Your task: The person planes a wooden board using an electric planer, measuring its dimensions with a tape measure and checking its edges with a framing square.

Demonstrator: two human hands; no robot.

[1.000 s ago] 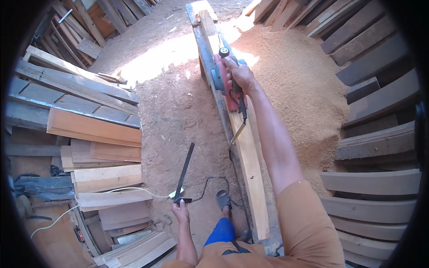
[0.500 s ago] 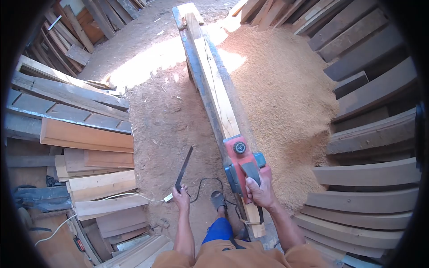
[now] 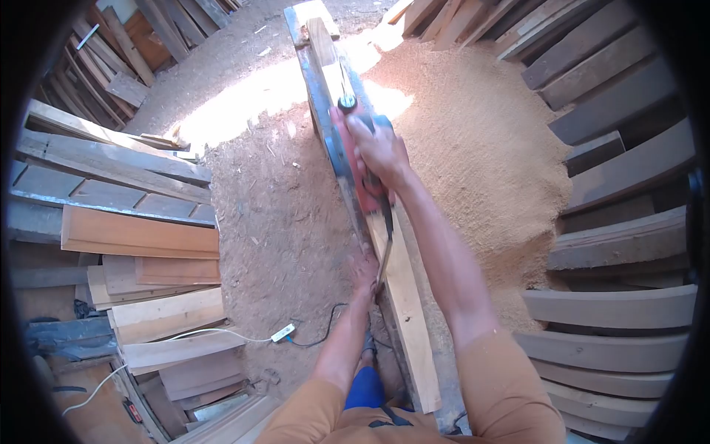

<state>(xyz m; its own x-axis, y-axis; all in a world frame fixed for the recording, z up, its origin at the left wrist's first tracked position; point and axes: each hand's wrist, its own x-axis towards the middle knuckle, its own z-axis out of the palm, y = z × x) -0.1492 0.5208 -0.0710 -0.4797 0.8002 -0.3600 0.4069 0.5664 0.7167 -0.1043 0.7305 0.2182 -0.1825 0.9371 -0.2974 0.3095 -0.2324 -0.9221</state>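
My right hand (image 3: 379, 148) grips the handle of a red and black electric planer (image 3: 364, 194), which sits on a long pale wooden beam (image 3: 407, 311). A dark cord (image 3: 387, 233) trails back from the planer along the beam. My left hand (image 3: 362, 270) is low at the beam's left side, close to the cord. Its fingers are blurred, so whether it holds the cord cannot be made out. Under the beam is a narrow, worn bench (image 3: 319, 111), with a wooden block (image 3: 314, 11) at its far end.
Wood shavings (image 3: 473, 163) are heaped right of the bench. Curved boards (image 3: 610, 307) line the right side; stacked planks (image 3: 140, 233) lie on the left. A white socket connector (image 3: 282, 333) on a cable lies on the dirt floor (image 3: 274, 192) by my left forearm.
The planer has slid far forward along the beam with my right hand. My left hand has moved right to the beam's side; the black strip it held no longer shows there.
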